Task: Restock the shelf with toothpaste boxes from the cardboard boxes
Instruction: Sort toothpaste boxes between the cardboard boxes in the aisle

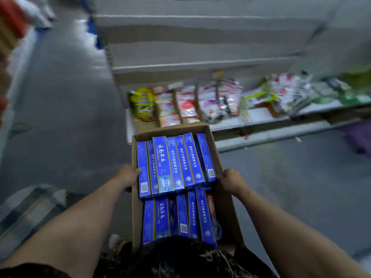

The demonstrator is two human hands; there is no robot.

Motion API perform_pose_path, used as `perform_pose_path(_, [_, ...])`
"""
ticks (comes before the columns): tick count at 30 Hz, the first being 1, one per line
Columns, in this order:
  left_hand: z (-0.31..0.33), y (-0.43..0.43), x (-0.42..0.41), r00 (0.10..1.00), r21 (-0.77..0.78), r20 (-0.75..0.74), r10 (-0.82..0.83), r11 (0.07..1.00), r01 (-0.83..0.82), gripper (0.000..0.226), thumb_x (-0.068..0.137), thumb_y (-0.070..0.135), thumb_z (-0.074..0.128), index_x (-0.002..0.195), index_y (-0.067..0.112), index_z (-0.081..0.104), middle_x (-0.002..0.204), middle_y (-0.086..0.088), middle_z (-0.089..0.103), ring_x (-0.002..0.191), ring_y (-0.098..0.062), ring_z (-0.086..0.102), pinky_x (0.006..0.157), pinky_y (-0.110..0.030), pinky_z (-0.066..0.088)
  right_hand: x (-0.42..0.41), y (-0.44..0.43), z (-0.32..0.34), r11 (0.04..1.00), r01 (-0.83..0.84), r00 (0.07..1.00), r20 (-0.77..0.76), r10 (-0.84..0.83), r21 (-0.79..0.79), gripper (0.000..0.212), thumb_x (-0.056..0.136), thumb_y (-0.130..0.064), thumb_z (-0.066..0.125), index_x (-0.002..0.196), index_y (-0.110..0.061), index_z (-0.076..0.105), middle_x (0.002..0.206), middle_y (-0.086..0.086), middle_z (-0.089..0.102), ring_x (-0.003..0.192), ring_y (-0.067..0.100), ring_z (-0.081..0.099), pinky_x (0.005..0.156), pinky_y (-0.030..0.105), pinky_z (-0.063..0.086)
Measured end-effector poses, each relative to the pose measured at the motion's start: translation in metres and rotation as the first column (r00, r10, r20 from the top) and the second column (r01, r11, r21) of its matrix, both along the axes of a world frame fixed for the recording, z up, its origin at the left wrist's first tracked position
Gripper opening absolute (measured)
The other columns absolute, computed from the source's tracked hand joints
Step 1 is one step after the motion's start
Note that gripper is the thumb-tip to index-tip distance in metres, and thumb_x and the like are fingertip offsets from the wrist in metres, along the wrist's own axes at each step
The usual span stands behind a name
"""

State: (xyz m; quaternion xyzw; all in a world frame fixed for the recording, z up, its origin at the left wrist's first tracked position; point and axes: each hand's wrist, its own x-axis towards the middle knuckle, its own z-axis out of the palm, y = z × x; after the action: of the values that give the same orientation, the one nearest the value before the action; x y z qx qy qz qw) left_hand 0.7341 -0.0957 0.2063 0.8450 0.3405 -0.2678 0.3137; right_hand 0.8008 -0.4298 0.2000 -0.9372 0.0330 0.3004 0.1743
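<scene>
An open cardboard box [220, 157] is carried in front of my body, above the floor. It is packed with several blue toothpaste boxes [176, 163] in two rows. One red toothpaste box [210, 205] lies at the right of the near row. My left hand [126, 175] grips the box's left wall, fingers curled over the rim onto a blue box. My right hand [230, 180] grips the right wall the same way. The white shelf unit [200, 65] stands ahead, its upper boards bare.
The lowest shelf board [261, 121] holds several plastic packets [210, 101] and a yellow-green pouch [142, 103]. Grey floor [70, 97] runs along the aisle to the left. A blurred grey frame [30, 207] lies at lower left. Blurred goods [12, 17] fill the top left corner.
</scene>
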Motion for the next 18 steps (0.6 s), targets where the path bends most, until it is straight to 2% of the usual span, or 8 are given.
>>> perform_pose_path(1, [-0.001,-0.028,0.015,0.998,0.013,-0.001,-0.067,0.998,0.067,0.042,0.102,0.032,0.047,0.122,-0.004,0.056,0.126,-0.022,0.06,0.113,-0.036,0.059,0.083,-0.033,0.046,0.002,-0.033,0.003,1.0,0.025,1.0,0.005,-0.025,-0.003,0.037,0.101,-0.028,0.05,0.111,0.005,0.064,0.122,0.025,0.064,0.116,0.038,0.059,0.089,0.036,0.046])
perform_pose_path(5, [-0.005,-0.136,0.075,0.954,0.014,0.016,-0.3,0.954,0.299,0.041,0.099,0.037,0.05,0.113,0.002,0.065,0.118,-0.02,0.066,0.102,-0.034,0.063,0.072,-0.028,0.041,0.008,-0.155,0.009,0.985,0.167,0.986,-0.002,-0.167,-0.04,0.04,0.102,-0.033,0.049,0.111,0.003,0.063,0.123,0.025,0.063,0.116,0.038,0.059,0.086,0.035,0.046])
perform_pose_path(9, [-0.002,-0.247,0.134,0.868,0.021,0.004,-0.496,0.868,0.496,0.043,0.1,0.038,0.048,0.116,0.001,0.062,0.12,-0.019,0.064,0.108,-0.033,0.061,0.073,-0.028,0.04,0.008,-0.262,0.016,0.936,0.346,0.938,0.002,-0.346,-0.063,0.039,0.101,-0.034,0.051,0.104,0.003,0.064,0.118,0.025,0.066,0.113,0.039,0.06,0.083,0.036,0.046])
perform_pose_path(11, [-0.001,-0.303,0.166,0.83,0.008,0.014,-0.557,0.831,0.557,0.043,0.099,0.038,0.048,0.116,0.0,0.062,0.12,-0.019,0.065,0.108,-0.034,0.061,0.072,-0.027,0.04,0.01,-0.31,0.019,0.905,0.42,0.907,0.004,-0.421,-0.072,0.035,0.1,-0.035,0.053,0.091,-0.003,0.063,0.114,0.025,0.067,0.109,0.039,0.061,0.081,0.036,0.046])
perform_pose_path(13, [-0.001,-0.357,0.199,0.792,-0.016,0.018,-0.61,0.792,0.61,0.045,0.099,0.036,0.049,0.116,-0.003,0.062,0.119,-0.022,0.064,0.108,-0.035,0.061,0.074,-0.028,0.042,0.015,-0.356,0.02,0.864,0.499,0.866,0.007,-0.5,-0.07,0.033,0.1,-0.036,0.055,0.079,-0.01,0.054,0.111,0.024,0.068,0.107,0.039,0.062,0.079,0.036,0.045])
perform_pose_path(16, [0.005,-0.438,0.25,0.715,-0.046,0.03,-0.699,0.713,0.7,0.046,0.099,0.035,0.049,0.117,-0.005,0.061,0.121,-0.022,0.063,0.109,-0.035,0.061,0.077,-0.03,0.044,0.029,-0.421,0.023,0.786,0.615,0.787,-0.01,-0.617,-0.064,0.031,0.099,-0.037,0.056,0.085,-0.009,0.054,0.108,0.021,0.068,0.106,0.037,0.062,0.071,0.031,0.039])
perform_pose_path(18, [0.004,-0.493,0.29,0.678,-0.089,0.038,-0.734,0.673,0.734,0.042,0.1,0.032,0.049,0.117,-0.005,0.061,0.119,-0.021,0.065,0.107,-0.035,0.063,0.074,-0.029,0.046,0.044,-0.464,0.025,0.733,0.677,0.734,-0.009,-0.679,-0.068,0.034,0.099,-0.037,0.056,0.077,-0.011,0.053,0.097,0.017,0.067,0.1,0.035,0.064,0.065,0.029,0.037])
